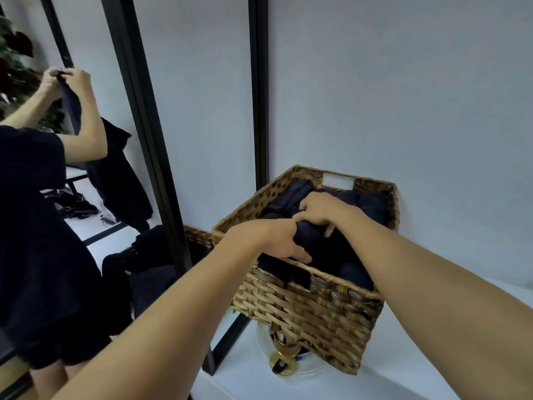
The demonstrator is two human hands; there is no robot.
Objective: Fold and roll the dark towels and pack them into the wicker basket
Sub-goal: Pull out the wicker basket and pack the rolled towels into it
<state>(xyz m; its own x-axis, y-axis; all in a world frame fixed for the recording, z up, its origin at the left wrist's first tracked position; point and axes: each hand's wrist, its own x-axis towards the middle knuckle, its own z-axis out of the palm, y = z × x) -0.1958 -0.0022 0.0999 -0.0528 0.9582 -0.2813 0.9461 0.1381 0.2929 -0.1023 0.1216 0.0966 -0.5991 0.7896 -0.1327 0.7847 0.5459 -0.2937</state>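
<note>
Towel (309,236) is dark and rolled up. It sits in the middle of the basket (302,307), just on top of the other rolls. Both hands hold it. The left hand (274,243) grips its near side. The right hand (320,212) has its fingers curled over the top from the far side.

I think the step now is tucking this roll into place. To do it well, hold the roll tight with both hands so it does not come undone. Push it down into the gap in the middle, next to the other rolls. Let go only when it is snug.

The basket looks nearly full. More dark rolls (370,204) lie along its back wall, and more lie by its front wall. I cannot count them, as they are all so dark.

The basket is at the back left corner of the white counter (398,376), close to the wall. It looks tipped, and a glass thing (288,368) shows under its near corner. A mirror (207,140) stands just to its left.
</note>
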